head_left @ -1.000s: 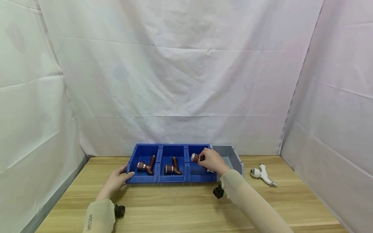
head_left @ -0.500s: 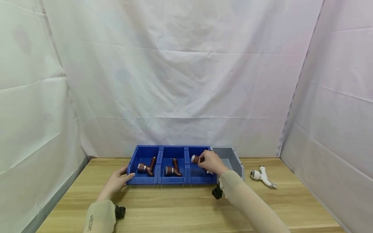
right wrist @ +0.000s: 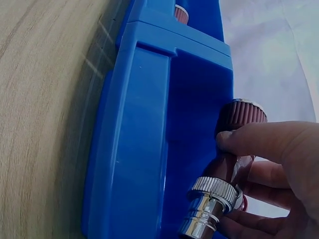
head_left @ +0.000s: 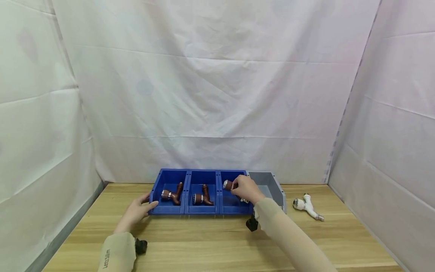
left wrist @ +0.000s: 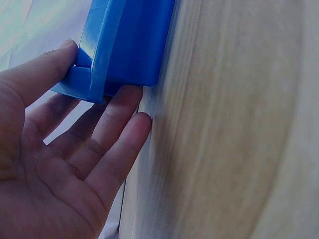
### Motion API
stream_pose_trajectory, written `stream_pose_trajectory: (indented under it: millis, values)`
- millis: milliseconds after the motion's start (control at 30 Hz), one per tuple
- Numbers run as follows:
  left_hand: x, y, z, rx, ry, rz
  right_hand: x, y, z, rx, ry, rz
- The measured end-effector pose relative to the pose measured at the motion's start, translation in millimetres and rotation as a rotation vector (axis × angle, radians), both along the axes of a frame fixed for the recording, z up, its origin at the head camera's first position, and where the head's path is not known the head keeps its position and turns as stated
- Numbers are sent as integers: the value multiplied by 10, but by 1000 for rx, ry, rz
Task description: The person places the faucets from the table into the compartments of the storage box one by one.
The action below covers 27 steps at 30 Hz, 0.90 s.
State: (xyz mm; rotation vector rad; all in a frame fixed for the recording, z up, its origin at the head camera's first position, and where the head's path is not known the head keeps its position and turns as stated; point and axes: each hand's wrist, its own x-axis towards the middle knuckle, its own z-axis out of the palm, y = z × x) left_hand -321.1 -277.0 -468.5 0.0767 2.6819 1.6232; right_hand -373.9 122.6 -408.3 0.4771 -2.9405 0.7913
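Note:
My right hand (head_left: pixel 249 189) grips a brown faucet (head_left: pixel 228 184) with a ribbed knob, in the third blue bin from the left. In the right wrist view the thumb lies just below its knob (right wrist: pixel 244 113), and a chrome spout end (right wrist: pixel 208 201) points down into the bin (right wrist: pixel 142 124). My left hand (head_left: pixel 136 211) holds the front left corner of the leftmost blue bin (head_left: pixel 166 209). Its thumb and fingers lie on either side of the bin's edge (left wrist: pixel 97 64) in the left wrist view. Brown faucets lie in the leftmost bin (head_left: pixel 174 195) and the second bin (head_left: pixel 204 197).
A grey bin (head_left: pixel 268 189) joins the right end of the row of blue bins. To its right a white faucet (head_left: pixel 307 207) lies on the wooden table (head_left: pixel 197 241). White cloth (head_left: pixel 217 94) hangs behind and at both sides.

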Motion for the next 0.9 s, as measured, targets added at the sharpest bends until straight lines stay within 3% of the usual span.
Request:
stream_pose_trajectory:
  millis: [900]
  values:
    - [19, -4, 21, 7, -3, 4, -72, -37, -51, 29, -19, 17]
